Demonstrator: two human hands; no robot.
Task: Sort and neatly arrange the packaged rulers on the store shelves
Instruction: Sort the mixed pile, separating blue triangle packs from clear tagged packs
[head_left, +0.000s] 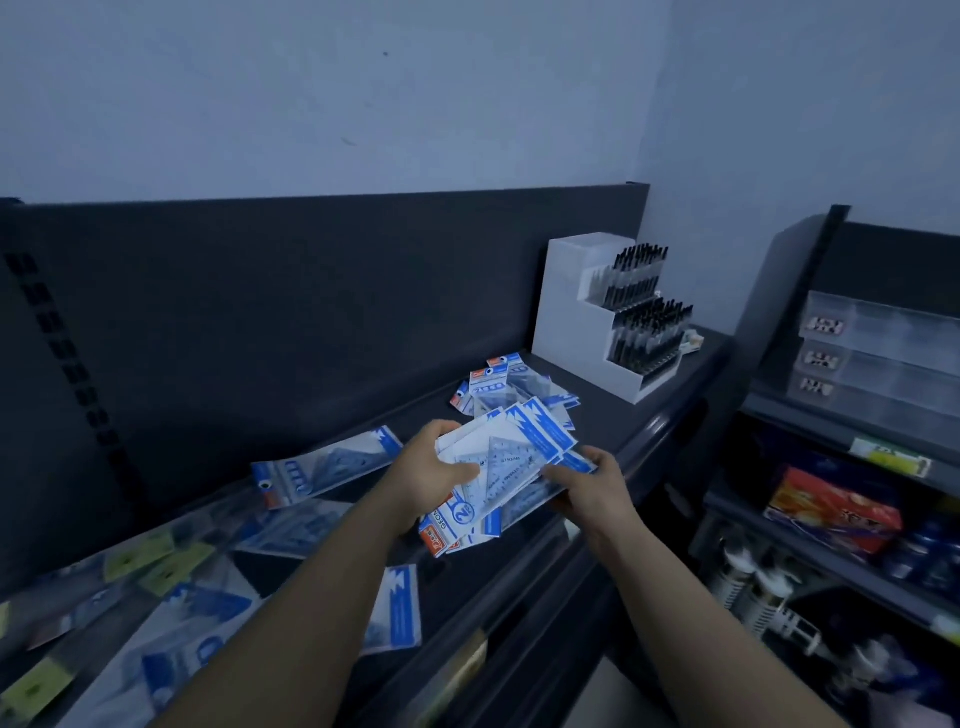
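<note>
1. Fingers (439, 430) of left hand (441, 475): curled round the left edge of a bundle of packaged rulers (511, 452), thumb pressed across its top face.
2. Fingers (602, 460) of right hand (592, 483): closed on the bundle's right edge, thumb on top, other fingers underneath and mostly hidden.
3. Bundle: blue-and-white cards, fanned unevenly, held between both hands just above the front part of the dark shelf (654, 415).
4. Behind the bundle, on the same shelf: loose pile of packages (511, 387), heaped crookedly, near the dark back panel (311, 291).
5. Left of the hands: one long package (322, 465) close to the back panel. Further packages (397, 608) and yellow-green tagged packets (156, 561) scattered flat, blurred.
6. Right end of shelf: white stepped display stand (571, 312) full of dark pens, apart from the pile.
7. Above: plain pale wall (363, 104), meeting a second wall in the corner.
8. Far right: neighbouring shelf unit with clear bins (893, 338) and, lower, a red box (831, 512).
</note>
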